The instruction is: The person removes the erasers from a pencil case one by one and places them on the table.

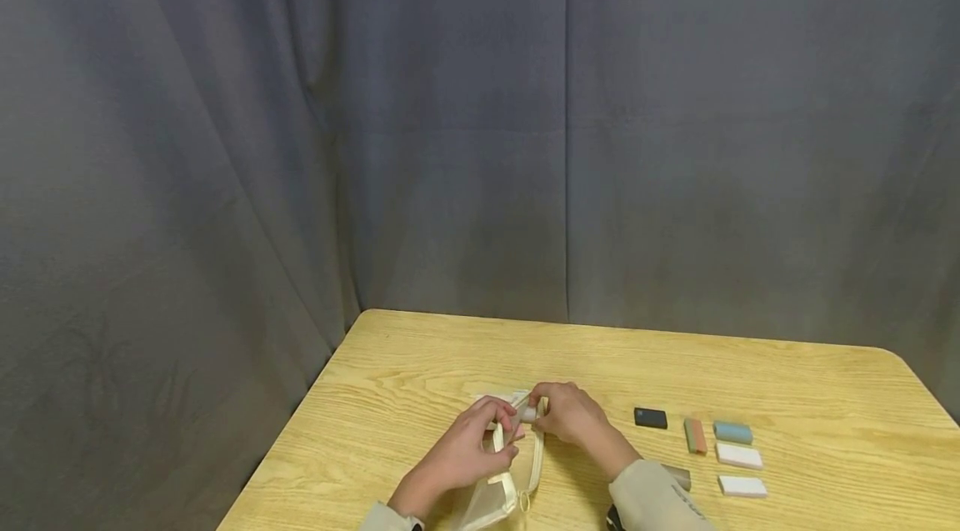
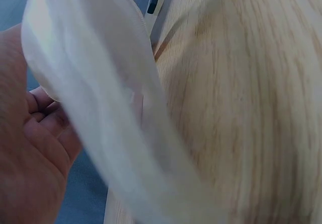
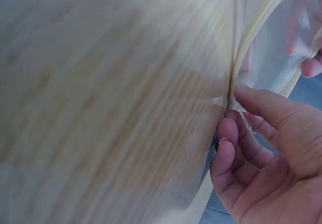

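A see-through mesh pouch (image 1: 487,502) with cream zipper edges gapes between the two hands above the table, its zip pull hanging at the near end. Its opposite rim is pinched by the right hand (image 1: 572,414) between thumb and fingers; the right wrist view shows that hand (image 3: 271,153) at the cream edge (image 3: 259,15). On the left side, the left hand (image 1: 472,443) holds the other rim with curled fingers, and the pouch cloth (image 2: 100,98) hides part of that hand in the left wrist view. Something pinkish (image 2: 137,105) shows blurred through the mesh. A small whitish piece (image 1: 528,414) is inside the opening.
Right of the hands lie a black block (image 1: 650,418), a green-and-orange block (image 1: 695,436), a blue rounded piece (image 1: 732,432) and two white blocks (image 1: 738,455). A grey-brown piece (image 1: 678,477) is partly behind the right sleeve. Grey curtains (image 1: 465,139) surround the wooden table (image 1: 825,389).
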Available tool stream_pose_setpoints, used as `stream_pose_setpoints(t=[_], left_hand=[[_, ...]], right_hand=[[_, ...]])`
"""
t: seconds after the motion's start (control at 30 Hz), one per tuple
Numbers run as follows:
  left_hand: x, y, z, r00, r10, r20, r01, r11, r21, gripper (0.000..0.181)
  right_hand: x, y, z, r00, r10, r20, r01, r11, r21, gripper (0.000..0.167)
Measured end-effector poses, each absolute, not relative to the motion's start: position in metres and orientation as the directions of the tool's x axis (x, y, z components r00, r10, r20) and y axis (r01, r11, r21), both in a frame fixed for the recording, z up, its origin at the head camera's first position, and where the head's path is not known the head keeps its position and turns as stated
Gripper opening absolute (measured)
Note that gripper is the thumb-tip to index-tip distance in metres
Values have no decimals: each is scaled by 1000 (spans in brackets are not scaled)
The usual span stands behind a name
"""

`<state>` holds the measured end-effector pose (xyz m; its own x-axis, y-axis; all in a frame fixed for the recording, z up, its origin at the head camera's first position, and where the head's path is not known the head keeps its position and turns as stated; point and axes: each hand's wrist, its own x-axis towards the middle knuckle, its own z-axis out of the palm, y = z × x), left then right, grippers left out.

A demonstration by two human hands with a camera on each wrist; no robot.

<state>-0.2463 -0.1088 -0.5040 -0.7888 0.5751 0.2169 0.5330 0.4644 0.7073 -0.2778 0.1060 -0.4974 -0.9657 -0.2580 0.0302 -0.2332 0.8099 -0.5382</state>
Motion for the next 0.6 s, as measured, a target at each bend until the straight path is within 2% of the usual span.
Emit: stream_pose_setpoints(t=[0.27,0.6], left_hand=[[-246,-108,-505,-781,583,223,547,467,695,20],[-246,-109,-507,-806,559,193,509,489,708,17]], right_hand=[[-279,106,-501,-969,-247,28,-223,810,-542,16],[-275,112,-503,-950,-293,106,-298,759,-579,18]])
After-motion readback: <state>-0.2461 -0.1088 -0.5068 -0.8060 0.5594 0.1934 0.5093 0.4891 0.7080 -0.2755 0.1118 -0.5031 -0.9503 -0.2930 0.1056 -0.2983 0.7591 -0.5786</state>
